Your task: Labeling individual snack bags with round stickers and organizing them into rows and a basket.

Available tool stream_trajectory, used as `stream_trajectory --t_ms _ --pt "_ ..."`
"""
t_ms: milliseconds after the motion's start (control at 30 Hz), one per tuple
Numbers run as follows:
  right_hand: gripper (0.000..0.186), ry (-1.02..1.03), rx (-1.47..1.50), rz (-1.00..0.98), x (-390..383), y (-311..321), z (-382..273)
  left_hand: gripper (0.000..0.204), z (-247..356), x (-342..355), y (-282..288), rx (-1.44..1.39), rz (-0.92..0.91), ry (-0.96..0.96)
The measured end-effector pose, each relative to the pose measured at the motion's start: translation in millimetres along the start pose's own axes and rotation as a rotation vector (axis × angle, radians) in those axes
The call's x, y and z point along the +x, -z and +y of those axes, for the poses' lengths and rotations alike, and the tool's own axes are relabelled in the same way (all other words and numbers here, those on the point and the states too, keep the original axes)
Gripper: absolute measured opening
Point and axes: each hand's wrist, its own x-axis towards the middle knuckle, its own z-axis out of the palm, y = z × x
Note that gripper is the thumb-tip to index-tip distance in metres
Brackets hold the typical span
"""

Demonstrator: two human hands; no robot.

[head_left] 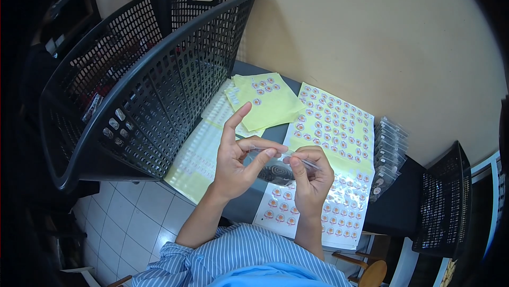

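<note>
In front of my chest, both hands hold a small clear plastic packet (pixel 277 174) with a dark item inside that shows ring-like curves; its exact kind cannot be made out. My left hand (pixel 236 166) pinches the packet's upper left edge between thumb and fingers, its index finger raised. On the other side, my right hand (pixel 312 181) grips the packet with thumb and bent fingers. Below and to the right lies a large sheet of round stickers (pixel 339 128), white and yellow. Cut yellow sticker sheets (pixel 271 105) overlap just beyond my hands.
A tall black perforated basket (pixel 175 69) takes up the left, with reddish items inside. Beside it lies a pale sticker sheet (pixel 191 159). Several clear packets (pixel 389 146) are piled at the right against the wall. A smaller black basket (pixel 445 202) stands farther right.
</note>
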Motion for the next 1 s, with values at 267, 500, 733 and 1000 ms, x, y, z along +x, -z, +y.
stream_trajectory --t_ms 267,500,733,1000 --pt "0.006 0.002 -0.012 0.021 0.5 1.4 -4.2 0.064 2.7 -3.4 4.5 -0.043 -0.059 0.033" --pt "0.011 0.006 -0.074 -0.051 1.1 7.5 -7.8 0.063 3.1 -3.8 8.4 -0.012 -0.062 -0.027" --pt "0.017 -0.008 -0.262 -0.266 1.6 12.5 -10.5 0.065 -2.3 -8.5 21.1 0.067 0.032 0.021" --pt "0.020 -0.042 -0.255 -0.365 5.6 3.6 1.7 0.065 -10.7 -12.5 39.7 0.087 0.061 0.064"
